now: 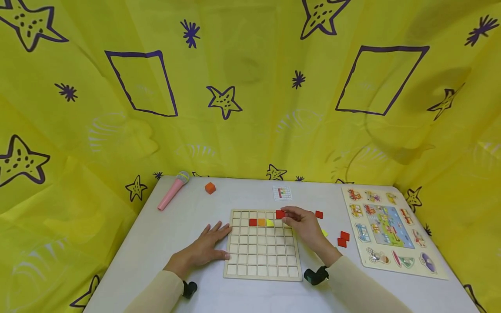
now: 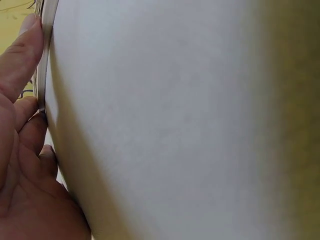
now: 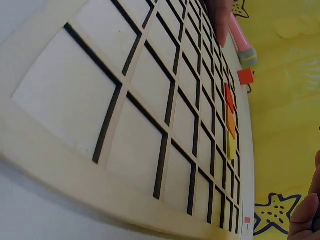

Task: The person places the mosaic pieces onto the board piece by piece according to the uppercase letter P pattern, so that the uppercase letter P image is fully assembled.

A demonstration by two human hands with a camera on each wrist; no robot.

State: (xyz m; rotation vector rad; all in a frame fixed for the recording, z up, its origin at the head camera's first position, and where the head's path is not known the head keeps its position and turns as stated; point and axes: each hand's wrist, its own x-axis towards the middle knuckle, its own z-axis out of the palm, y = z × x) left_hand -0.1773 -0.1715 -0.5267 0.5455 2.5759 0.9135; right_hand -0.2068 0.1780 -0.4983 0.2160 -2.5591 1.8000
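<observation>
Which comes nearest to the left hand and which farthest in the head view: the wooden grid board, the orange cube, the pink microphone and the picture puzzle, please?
From the left hand:
1. Wooden grid board, touching its fingertips on the right.
2. Orange cube, straight ahead toward the table's far edge.
3. Pink microphone, far left corner; close to the cube's rank.
4. Picture puzzle, far right side.

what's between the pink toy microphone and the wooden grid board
In the head view, one orange cube sits on the white table between the pink toy microphone and the wooden grid board; the rest is bare.
</observation>
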